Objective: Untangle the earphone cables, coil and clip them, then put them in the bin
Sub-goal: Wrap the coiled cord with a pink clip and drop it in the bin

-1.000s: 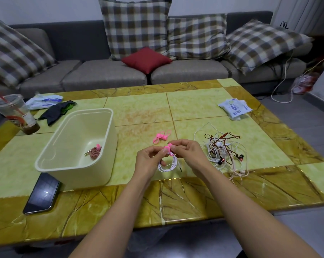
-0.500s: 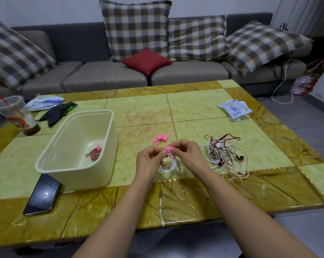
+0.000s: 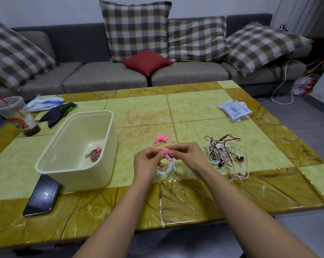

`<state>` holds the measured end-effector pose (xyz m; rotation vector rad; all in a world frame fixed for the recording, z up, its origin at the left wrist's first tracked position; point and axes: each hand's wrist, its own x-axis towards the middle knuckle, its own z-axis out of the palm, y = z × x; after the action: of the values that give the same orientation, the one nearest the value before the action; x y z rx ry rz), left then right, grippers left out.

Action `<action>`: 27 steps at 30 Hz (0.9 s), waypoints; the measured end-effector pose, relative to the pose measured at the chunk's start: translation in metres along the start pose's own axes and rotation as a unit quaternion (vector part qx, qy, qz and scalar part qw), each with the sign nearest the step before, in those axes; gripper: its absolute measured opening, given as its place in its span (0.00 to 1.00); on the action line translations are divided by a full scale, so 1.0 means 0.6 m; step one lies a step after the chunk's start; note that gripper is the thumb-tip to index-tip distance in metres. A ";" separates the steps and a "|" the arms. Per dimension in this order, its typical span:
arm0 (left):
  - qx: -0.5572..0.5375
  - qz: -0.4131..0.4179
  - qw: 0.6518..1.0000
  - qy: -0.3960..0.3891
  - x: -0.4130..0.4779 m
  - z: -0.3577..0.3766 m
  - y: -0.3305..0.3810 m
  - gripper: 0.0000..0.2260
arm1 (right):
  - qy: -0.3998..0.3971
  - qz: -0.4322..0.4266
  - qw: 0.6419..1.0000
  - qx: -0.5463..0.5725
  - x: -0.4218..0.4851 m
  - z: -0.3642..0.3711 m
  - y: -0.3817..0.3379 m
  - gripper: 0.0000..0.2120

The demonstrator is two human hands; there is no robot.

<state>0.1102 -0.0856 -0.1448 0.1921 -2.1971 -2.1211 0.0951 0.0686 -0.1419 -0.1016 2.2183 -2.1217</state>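
A coiled white earphone cable (image 3: 165,168) hangs between my two hands above the table's front middle. My left hand (image 3: 148,163) and my right hand (image 3: 187,157) both pinch a pink clip (image 3: 166,152) wrapped around the top of the coil. The cable's jack plug points down. A cream bin (image 3: 77,151) stands to the left and holds one coiled pinkish cable (image 3: 95,154) with a pink clip. Spare pink clips (image 3: 162,139) lie just beyond my hands. A tangle of white and brown earphone cables (image 3: 224,155) lies to the right.
A black phone (image 3: 43,195) lies in front of the bin. At the far left stand a plastic cup with a straw (image 3: 16,116), a dark cloth (image 3: 58,113) and a white packet (image 3: 45,103). Another white packet (image 3: 234,110) lies far right. A sofa stands behind the table.
Both hands stay at the coil and work the pink clip at its top. The coil hangs a little lower and its plug now points down.
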 end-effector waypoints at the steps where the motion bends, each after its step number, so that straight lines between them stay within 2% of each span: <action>1: 0.000 -0.003 1.000 0.001 0.000 0.000 0.000 0.07 | -0.004 0.001 1.000 -0.001 0.000 -0.001 0.000 0.08; 10: -0.008 -0.036 0.999 -0.002 -0.002 -0.002 -0.001 0.10 | -0.022 0.009 1.000 0.005 -0.003 0.003 -0.002 0.08; 13: -0.002 -0.038 0.999 0.006 -0.003 -0.003 -0.002 0.07 | -0.028 0.010 0.999 0.014 -0.005 0.005 -0.001 0.09; 20: -0.010 -0.046 0.998 -0.051 -0.008 -0.004 0.016 0.07 | 0.031 0.000 0.999 0.018 -0.003 0.008 -0.006 0.08; 27: 0.028 -0.053 0.997 -0.042 -0.020 -0.017 0.044 0.06 | 0.003 -0.003 1.000 0.000 -0.008 0.034 -0.023 0.04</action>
<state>0.1230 -0.0933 -0.1176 0.2307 -2.3443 -2.1614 0.1017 0.0478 -0.1291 -0.1006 2.2238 -2.1281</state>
